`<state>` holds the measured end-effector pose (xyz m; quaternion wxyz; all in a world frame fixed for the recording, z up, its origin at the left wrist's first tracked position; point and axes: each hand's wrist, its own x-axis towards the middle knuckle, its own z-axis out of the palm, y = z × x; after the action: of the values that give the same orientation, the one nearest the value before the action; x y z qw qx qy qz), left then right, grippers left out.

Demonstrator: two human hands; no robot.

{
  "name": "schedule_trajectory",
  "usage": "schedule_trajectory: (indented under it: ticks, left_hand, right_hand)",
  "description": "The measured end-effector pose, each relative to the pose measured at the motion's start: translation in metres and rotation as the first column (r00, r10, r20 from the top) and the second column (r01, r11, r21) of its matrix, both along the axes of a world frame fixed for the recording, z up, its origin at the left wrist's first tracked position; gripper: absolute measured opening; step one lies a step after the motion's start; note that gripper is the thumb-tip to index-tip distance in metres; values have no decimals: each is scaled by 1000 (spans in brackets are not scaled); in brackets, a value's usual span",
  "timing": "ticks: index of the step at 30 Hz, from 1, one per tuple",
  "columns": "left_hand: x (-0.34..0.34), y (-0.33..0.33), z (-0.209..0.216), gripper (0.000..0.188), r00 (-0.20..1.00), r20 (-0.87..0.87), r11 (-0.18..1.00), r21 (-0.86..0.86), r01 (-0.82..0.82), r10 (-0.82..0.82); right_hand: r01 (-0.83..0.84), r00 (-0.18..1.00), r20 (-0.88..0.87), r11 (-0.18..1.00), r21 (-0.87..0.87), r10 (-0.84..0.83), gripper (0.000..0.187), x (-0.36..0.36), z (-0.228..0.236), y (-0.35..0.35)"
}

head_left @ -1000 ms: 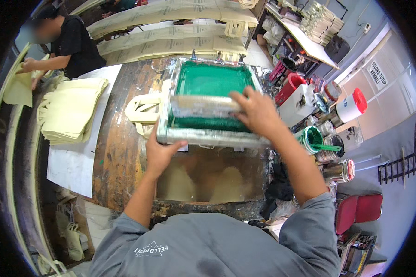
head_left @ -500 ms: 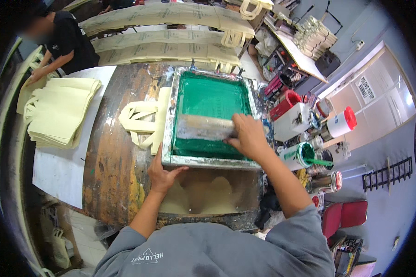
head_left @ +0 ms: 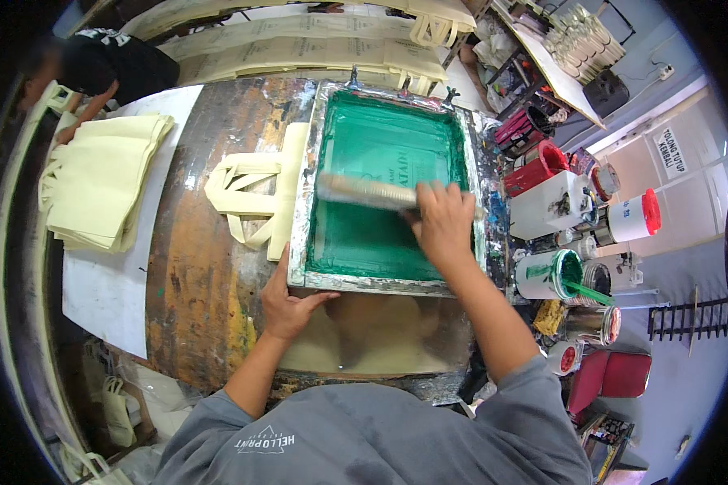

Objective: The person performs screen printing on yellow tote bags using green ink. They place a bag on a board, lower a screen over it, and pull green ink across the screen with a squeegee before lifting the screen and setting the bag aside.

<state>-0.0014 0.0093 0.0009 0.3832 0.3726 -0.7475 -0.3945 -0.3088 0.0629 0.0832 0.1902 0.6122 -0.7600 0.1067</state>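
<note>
A metal-framed printing screen (head_left: 314, 186) coated in green ink lies flat on the worn worktable (head_left: 202, 267). Under it is a cream cloth bag (head_left: 251, 190), whose handles stick out to the left. My right hand (head_left: 441, 218) grips a wooden squeegee (head_left: 364, 191) that lies across the middle of the green mesh. My left hand (head_left: 287, 303) presses on the near left corner of the frame, thumb along its front edge.
A stack of cream bags (head_left: 101, 190) lies on a white sheet at the left, where another person in black (head_left: 109, 69) works. Ink pots, a green-ink bucket (head_left: 550, 273) and red tubs crowd the right side. More bags lie on the far tables.
The screen has come down from a tilted position to lie flat on the bag. My right hand has brought the squeegee onto the mesh. My left hand stayed at the near frame corner.
</note>
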Motion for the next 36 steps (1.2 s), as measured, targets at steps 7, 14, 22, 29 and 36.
schedule_trajectory:
  ticks: [7,14,22,29,36]
  left_hand:
    - [-2,-2,4,116,999,21,997,-70,-38,39]
    - [14,-17,38,111,826,506,859,-510,55,248]
    - [-132,-200,96,75,973,230,588,-783,205,-33]
    - [-276,-272,83,73,789,595,736,-600,313,149]
    - [-244,-247,46,67,937,270,465,-874,142,220]
  right_hand:
    - [62,995,-78,998,-2,-62,60,-77,-10,-113]
    - [20,998,52,991,132,-27,65,-144,19,-170]
    - [85,991,-102,996,11,-83,62,-131,-18,-187]
    - [-50,998,-41,989,136,57,58,-150,1,-189]
    - [-168,981,-92,985,33,170,58,-128,-10,-147]
